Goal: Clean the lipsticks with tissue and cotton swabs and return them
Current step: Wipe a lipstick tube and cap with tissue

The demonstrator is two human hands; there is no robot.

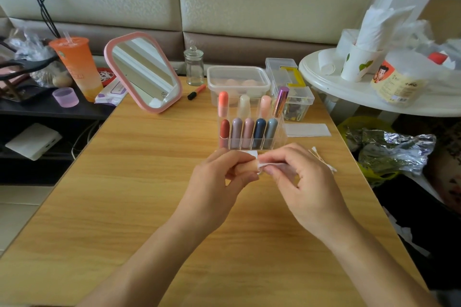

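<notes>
The left hand (219, 178) grips a peach lipstick (244, 168) with curled fingers over the middle of the tabletop (124, 182). The right hand (305, 182) pinches a white tissue (264, 165) against its end. Just behind stands the clear organizer (281, 139), toward the far edge. Cotton swabs (321, 159) lie near the right edge.

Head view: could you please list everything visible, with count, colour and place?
table: one, wooden, under everything
organiser: one, clear, table centre
lipsticks: nine, mixed colours, in organiser
held lipstick: one, peach, before organiser
held tissue: one, white, against held lipstick
cotton swabs: several, white, table's right side
mirror: one, pink, table's far left
jar: one, clear, beside mirror
cup: one, orange, left shelf
left hand: grips held lipstick
right hand: pinches held tissue
</notes>
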